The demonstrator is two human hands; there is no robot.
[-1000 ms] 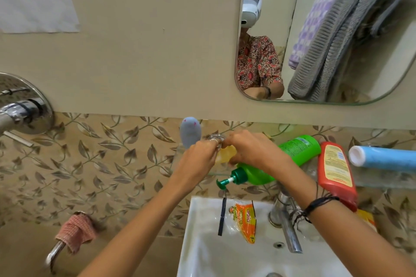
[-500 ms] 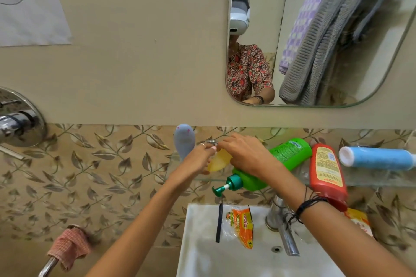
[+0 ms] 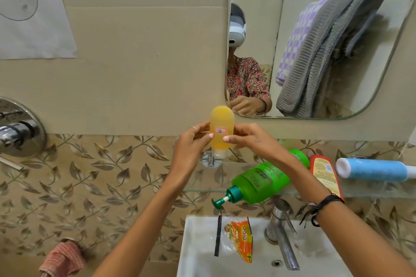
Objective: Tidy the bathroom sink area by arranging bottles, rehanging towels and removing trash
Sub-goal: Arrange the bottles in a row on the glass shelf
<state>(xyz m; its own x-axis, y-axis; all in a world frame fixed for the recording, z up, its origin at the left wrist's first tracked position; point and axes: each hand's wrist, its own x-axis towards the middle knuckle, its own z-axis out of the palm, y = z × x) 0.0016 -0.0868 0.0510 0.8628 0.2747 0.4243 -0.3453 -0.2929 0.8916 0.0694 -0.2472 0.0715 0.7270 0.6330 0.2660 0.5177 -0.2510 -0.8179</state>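
The yellow bottle (image 3: 221, 128) stands cap-down above the glass shelf's (image 3: 202, 177) left end, pinched between my left hand (image 3: 191, 144) and right hand (image 3: 245, 139); I should lower it squarely, releasing only once steady.

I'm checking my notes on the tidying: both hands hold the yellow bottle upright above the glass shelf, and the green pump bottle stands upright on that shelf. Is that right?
Not quite. The head view shows the green pump bottle lying on its side on the glass shelf, its pump sticking out past the front edge. The rest holds: the left hand and right hand hold the yellow bottle upright above the shelf.
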